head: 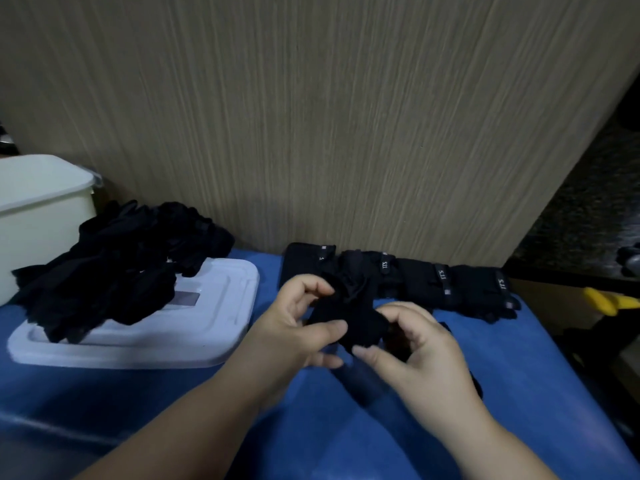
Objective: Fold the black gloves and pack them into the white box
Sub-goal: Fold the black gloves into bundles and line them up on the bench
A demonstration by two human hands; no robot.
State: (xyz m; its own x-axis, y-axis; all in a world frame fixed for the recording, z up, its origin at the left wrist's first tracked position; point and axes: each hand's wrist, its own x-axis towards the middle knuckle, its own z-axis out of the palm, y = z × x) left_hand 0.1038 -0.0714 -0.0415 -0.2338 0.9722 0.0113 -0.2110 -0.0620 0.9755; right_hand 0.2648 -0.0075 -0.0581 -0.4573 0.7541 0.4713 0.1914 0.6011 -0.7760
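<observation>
A black glove hangs just above the blue table, held between both hands. My left hand grips its left side with thumb and curled fingers. My right hand pinches its right side, fingers curled round the cloth. A heap of loose black gloves lies on the white lid at the left. The white box stands at the far left, its inside hidden. A row of folded black gloves lies against the wall behind my hands.
The blue table ends at a wooden wall at the back. Its right edge drops off to a dark floor, where a yellow object shows.
</observation>
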